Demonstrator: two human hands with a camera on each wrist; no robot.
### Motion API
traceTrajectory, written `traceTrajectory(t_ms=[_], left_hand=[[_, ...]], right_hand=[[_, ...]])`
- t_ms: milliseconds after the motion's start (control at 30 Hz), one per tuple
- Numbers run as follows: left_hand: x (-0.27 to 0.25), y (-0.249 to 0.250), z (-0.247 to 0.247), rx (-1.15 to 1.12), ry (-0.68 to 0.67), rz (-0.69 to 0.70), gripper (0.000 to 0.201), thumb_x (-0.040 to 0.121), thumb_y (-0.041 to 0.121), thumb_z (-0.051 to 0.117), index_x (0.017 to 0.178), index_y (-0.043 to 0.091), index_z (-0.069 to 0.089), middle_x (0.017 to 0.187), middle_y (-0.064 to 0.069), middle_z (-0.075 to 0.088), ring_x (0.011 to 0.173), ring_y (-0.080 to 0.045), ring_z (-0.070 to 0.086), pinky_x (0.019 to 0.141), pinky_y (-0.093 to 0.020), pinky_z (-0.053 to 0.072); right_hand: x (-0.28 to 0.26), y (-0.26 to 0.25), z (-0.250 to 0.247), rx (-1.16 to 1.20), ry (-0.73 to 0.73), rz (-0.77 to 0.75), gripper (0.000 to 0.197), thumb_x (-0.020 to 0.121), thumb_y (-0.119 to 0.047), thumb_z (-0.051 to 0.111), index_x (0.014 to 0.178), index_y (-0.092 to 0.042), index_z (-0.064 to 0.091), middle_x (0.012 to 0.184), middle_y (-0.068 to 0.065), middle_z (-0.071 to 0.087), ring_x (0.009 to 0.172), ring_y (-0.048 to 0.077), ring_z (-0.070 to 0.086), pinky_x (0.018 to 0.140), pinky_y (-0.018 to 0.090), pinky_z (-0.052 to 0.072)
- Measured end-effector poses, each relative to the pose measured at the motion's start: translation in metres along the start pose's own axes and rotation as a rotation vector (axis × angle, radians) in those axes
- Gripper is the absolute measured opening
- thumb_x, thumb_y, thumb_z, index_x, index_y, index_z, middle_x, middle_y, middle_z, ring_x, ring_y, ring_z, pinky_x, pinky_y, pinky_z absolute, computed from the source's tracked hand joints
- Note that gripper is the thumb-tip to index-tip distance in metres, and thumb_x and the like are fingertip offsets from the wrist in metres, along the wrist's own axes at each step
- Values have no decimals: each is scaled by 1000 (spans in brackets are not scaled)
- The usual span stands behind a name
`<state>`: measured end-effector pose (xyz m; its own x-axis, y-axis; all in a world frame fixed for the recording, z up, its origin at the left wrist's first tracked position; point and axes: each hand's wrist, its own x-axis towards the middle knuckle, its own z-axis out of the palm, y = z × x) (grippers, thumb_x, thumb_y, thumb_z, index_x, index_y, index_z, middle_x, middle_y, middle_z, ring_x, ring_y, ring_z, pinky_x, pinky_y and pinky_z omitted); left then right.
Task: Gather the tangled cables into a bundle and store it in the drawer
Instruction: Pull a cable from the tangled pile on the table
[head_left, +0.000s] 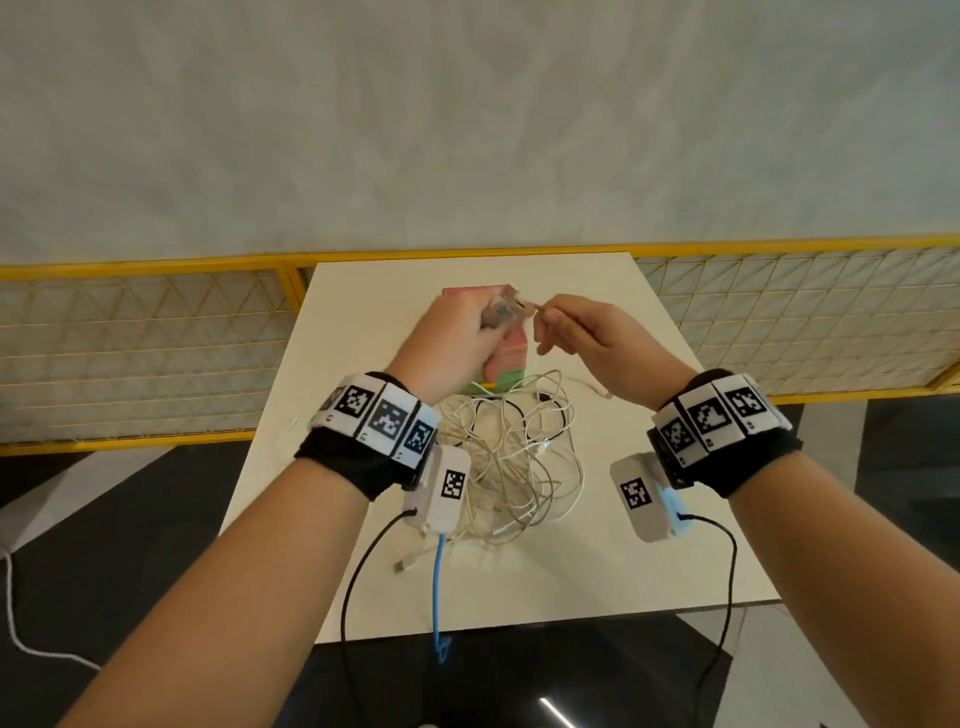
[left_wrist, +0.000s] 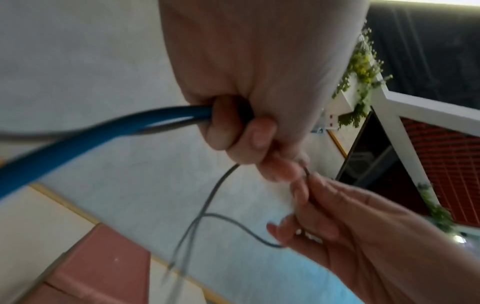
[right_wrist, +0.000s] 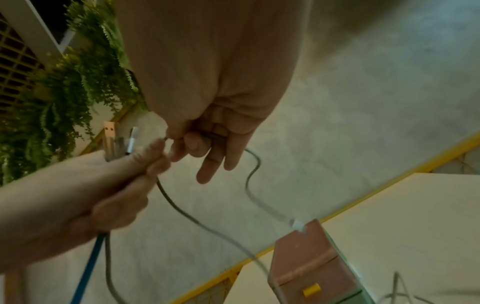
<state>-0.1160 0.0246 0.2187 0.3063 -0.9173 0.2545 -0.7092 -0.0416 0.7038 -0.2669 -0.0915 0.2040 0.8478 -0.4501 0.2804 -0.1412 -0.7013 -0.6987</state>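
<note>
A loose heap of tangled white cables (head_left: 514, 457) lies in the middle of the cream table (head_left: 649, 545). Behind it stands a small pink drawer unit (head_left: 148, 358) (right_wrist: 309, 265) with a yellow handle (right_wrist: 311, 289). Raised above the unit, my left hand (head_left: 480, 325) (left_wrist: 249, 135) grips a bunch of cable ends in a fist, among them a blue cable (left_wrist: 103, 131) (head_left: 439, 587). USB plugs (right_wrist: 110, 135) stick out of the top of that fist. Right beside it, my right hand (head_left: 543, 312) (right_wrist: 179, 142) pinches a thin grey cable (right_wrist: 249, 176) between thumb and forefinger.
A loose USB plug (head_left: 402, 566) lies on the table near its front edge. A yellow mesh railing (head_left: 156, 353) runs behind the table on both sides. Dark floor lies below the front edge. Greenery (right_wrist: 64, 92) hangs off to the side.
</note>
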Motion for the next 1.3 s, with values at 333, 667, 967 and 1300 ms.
traceTrajectory(t_ms=[333,667,967,1300], left_hand=[[-11,22,-44,-435,199,-59,56,104,42,37,89,2,74,52,-13,66,29,-12,40,35,-16,29],[-41,50,-48,-319,-144,95,53,107,37,29,101,18,78,111,10,74,114,-2,63,111,-35,39],[-52,64,-32,-341,-229,55,50,106,41,31,101,27,78,121,18,69,124,5,52,117,-34,26],[-58,54,-33,-304,-91,-22,56,105,44,29,94,25,80,102,20,74,112,7,58,98,-10,31]], right_hand=[[-49,-70,2,119,-520,217,19,100,-27,42,101,-18,59,83,5,74,73,18,73,48,29,55],[-51,-82,-4,-177,-211,-38,27,98,-33,44,98,-16,65,80,-7,68,74,8,63,68,25,50],[-51,-101,30,316,-234,-28,32,101,-6,33,127,11,41,111,22,61,98,13,64,85,19,52],[-71,-98,55,389,-424,106,25,104,-19,26,107,-3,45,70,14,47,55,29,55,54,36,53]])
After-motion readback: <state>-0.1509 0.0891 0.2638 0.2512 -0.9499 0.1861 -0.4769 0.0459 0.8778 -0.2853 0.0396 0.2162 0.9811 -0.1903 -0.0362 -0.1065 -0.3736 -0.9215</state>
